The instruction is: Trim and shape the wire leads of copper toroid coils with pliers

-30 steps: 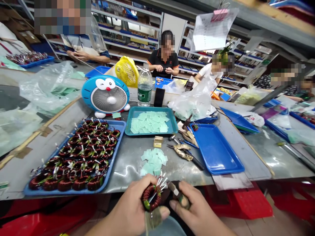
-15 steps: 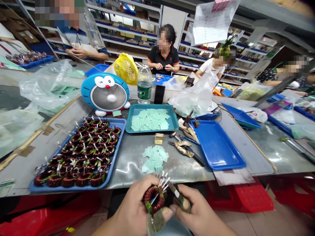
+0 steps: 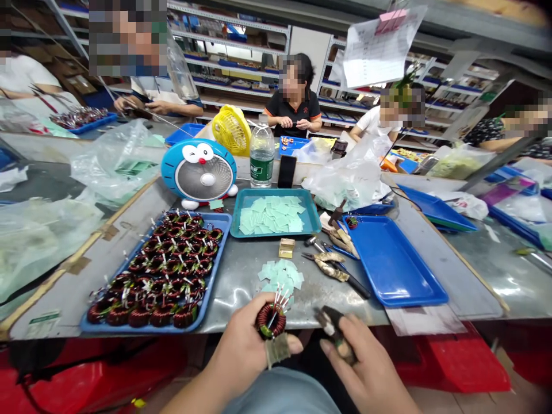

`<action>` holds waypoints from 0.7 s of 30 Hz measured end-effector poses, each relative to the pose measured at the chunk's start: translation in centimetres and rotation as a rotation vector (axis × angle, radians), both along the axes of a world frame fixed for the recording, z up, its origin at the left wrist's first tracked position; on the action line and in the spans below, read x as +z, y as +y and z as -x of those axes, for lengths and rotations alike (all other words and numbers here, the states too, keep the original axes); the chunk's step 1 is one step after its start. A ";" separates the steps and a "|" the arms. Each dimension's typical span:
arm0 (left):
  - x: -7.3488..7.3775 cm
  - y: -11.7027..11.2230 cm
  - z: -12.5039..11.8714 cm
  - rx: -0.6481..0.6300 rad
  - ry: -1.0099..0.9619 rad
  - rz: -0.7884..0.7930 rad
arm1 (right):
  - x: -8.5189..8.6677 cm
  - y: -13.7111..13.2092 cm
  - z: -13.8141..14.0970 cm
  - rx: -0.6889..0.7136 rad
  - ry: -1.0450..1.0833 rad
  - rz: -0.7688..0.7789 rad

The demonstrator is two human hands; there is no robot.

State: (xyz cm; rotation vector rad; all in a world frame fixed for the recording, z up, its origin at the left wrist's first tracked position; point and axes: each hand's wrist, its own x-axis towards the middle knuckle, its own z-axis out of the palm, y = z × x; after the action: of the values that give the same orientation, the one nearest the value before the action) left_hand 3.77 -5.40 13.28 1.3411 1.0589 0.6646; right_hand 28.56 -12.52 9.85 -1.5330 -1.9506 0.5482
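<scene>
My left hand (image 3: 252, 330) is closed around a toroidal coil (image 3: 271, 321) wound with dark copper wire. Several silvery leads stick up from it, and a greyish wrap covers part of my thumb. To its right, my right hand (image 3: 360, 356) is closed on dark-headed pliers (image 3: 334, 328), blurred by motion and apart from the coil. Just beyond the coil lies a loose pile of pale green paper pieces (image 3: 280, 275) on the metal bench. Many similar coils stand in rows in a blue tray (image 3: 210, 276) at the left.
A teal tray (image 3: 318, 221) of green papers sits mid-bench, with a small box (image 3: 286, 248) before it. More pliers (image 3: 330, 265) lie beside a blue tray (image 3: 401, 264) holding one coil. A cartoon fan (image 3: 199, 172) and bottle (image 3: 261, 164) stand behind. Co-workers sit opposite.
My right hand with the pliers has drawn away to the right from the coil's leads. The coil stays in my left hand. The whole view has shifted slightly.
</scene>
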 end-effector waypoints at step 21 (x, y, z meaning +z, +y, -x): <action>-0.6 0.2 -0.5 0.078 0.368 -0.513 | 1.2 -0.2 1.6 0.140 -0.254 -0.181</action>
State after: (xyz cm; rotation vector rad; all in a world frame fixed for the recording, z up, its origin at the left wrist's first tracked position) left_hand 4.31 -5.24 12.72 1.9271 1.2904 0.8004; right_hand 27.01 -12.76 11.02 -1.4159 -2.2447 0.2321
